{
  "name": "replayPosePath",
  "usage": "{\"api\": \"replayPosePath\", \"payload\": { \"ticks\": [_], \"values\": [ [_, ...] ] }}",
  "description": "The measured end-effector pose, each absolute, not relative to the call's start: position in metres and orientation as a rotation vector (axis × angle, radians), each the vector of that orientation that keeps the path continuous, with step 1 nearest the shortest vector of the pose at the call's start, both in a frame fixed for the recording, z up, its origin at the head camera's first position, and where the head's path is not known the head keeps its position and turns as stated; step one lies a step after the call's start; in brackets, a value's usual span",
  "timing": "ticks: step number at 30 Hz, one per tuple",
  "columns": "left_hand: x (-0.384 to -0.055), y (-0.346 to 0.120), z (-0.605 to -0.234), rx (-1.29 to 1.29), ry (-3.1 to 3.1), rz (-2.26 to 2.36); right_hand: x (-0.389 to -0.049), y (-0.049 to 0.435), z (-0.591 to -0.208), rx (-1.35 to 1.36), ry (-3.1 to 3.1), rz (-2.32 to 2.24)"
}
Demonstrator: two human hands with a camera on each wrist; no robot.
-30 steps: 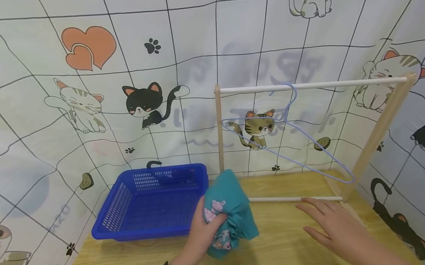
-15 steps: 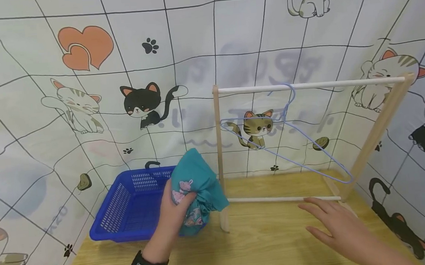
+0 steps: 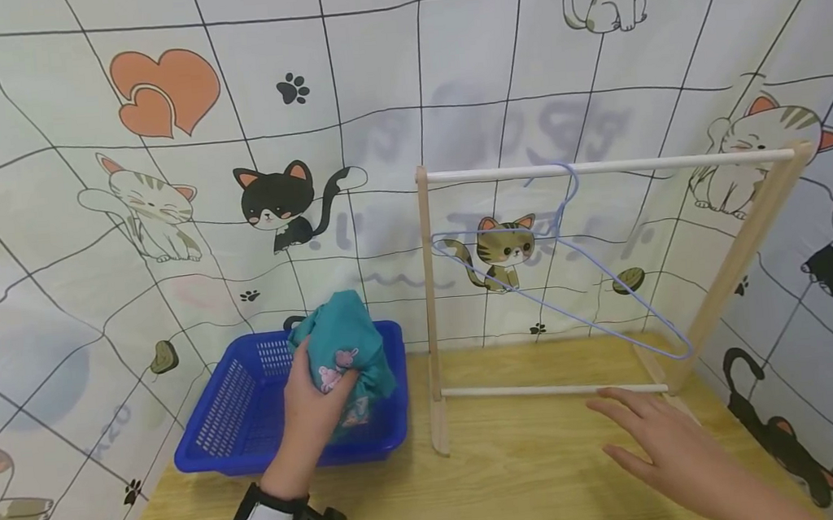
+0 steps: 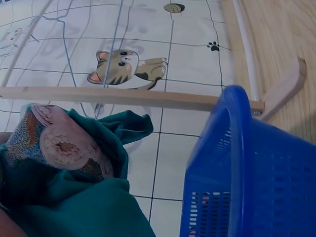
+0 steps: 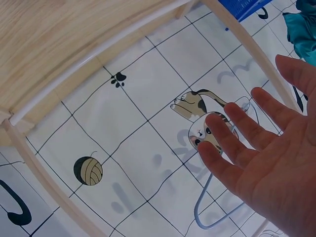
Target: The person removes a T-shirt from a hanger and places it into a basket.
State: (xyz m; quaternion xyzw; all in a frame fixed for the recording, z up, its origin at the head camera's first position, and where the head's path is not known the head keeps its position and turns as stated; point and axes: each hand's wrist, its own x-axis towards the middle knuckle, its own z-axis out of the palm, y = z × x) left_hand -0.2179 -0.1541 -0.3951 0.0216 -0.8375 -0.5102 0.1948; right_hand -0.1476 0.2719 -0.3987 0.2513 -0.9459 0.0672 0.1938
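My left hand (image 3: 317,398) grips a bunched teal cloth garment (image 3: 345,339) with pink printed figures, holding it over the blue plastic basket (image 3: 237,458). In the left wrist view the garment (image 4: 84,202) hangs in folds beside the basket's rim (image 4: 237,128), and a large round pink print shows. My right hand (image 3: 659,445) holds nothing; its fingers are extended near the lower bar of the wooden rack. The right wrist view shows this hand (image 5: 266,163) with palm visible and fingers spread. A light-blue wire hanger (image 3: 607,257) hangs from the rack's top bar (image 3: 673,163).
The wooden rack's left post (image 3: 430,291) stands close to the basket's right side. A slanted right post (image 3: 747,258) rises near my right hand. All stand on a wood-grain table (image 3: 522,480) against a cat-print wall covering (image 3: 387,66).
My left hand has carried the teal garment leftward, from in front of the rack's left post to over the basket. The right hand stays almost where it was.
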Motion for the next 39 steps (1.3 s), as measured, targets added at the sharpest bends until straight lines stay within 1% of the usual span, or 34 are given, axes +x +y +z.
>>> {"api": "replayPosePath", "payload": {
  "ticks": [6,14,21,31,39],
  "values": [
    [-0.224,-0.159,-0.4,0.056,-2.409,-1.345,-0.147,0.27,-0.398,0.699,-2.669,0.191],
    [-0.232,-0.168,-0.424,0.079,-2.486,-1.18,-0.147,0.272,-0.4,0.672,-2.755,0.218],
    [-0.239,-0.17,-0.436,0.123,-2.543,-1.094,-0.147,0.272,-0.404,0.672,-2.735,0.224],
    [-0.241,-0.173,-0.445,0.154,-2.604,-1.008,-0.146,0.272,-0.407,0.674,-2.745,0.23],
    [-0.241,-0.173,-0.443,0.084,-2.583,-1.06,-0.145,0.273,-0.406,0.648,-2.782,0.245]
  ]
}}
